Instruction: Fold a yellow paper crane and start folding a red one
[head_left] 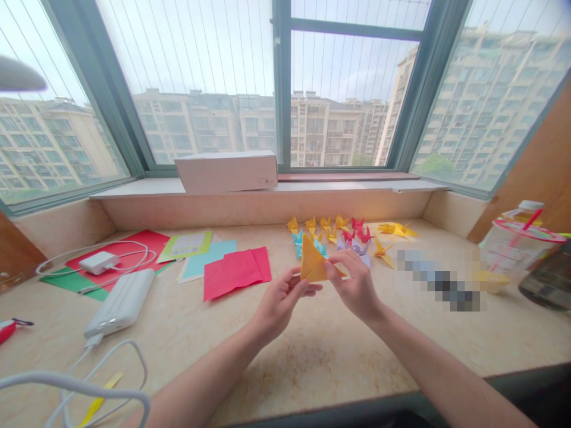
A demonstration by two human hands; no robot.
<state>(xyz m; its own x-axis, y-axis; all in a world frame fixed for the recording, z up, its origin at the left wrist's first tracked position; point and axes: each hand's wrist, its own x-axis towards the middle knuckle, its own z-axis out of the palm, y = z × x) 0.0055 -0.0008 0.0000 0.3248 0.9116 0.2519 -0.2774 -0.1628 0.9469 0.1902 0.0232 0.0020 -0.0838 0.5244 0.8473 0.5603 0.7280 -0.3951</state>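
Observation:
A folded piece of yellow origami paper (313, 261) is held up above the counter between both hands. My left hand (285, 297) pinches its lower left edge, thumb in front. At its right side, my right hand (354, 282) grips the paper between thumb and fingers. Behind it stand several small folded paper cranes: yellow cranes (325, 224), red cranes (358, 230), light blue ones (297, 244) and purple ones (363, 255), the last partly hidden by my right hand. One more yellow crane (382, 252) sits to the right.
Red paper sheets (236, 273) lie left of my hands, with a light blue sheet (209, 261) behind. Farther left are a white power bank (119, 303), a charger (99, 261) and cables. A plastic cup (513, 249) stands right. A white box (226, 172) rests on the sill.

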